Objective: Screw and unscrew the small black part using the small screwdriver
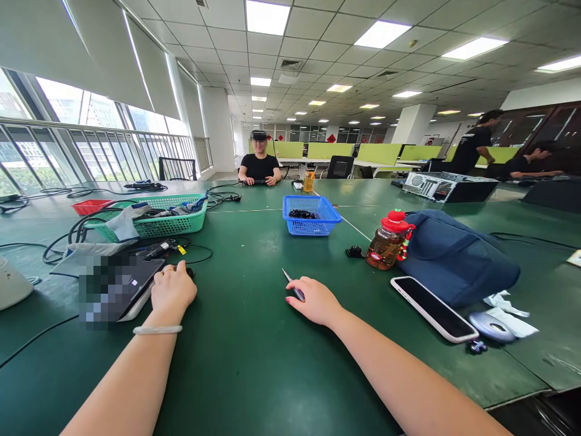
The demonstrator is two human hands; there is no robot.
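My right hand (315, 300) rests on the green table with its fingers closed round a pen (297, 293), which has a dark barrel and a silver tip pointing away to the left. My left hand (173, 287), with a ring and a pale bangle, lies palm down with curled fingers against the right edge of a dark, partly blurred device (141, 287). A bit of something black shows beside its fingertips, too covered to name. Beyond that hand are black cables and a small black part with a yellow tag (181, 249).
A green basket (190, 225) holds gloves, with a red tray (91, 207) behind it. The blue basket (313, 227) contains black items. At right are a red-lidded bottle (382, 247), navy bag (458, 254), phone (433, 307) and computer case (447, 186). A person (258, 165) sits opposite.
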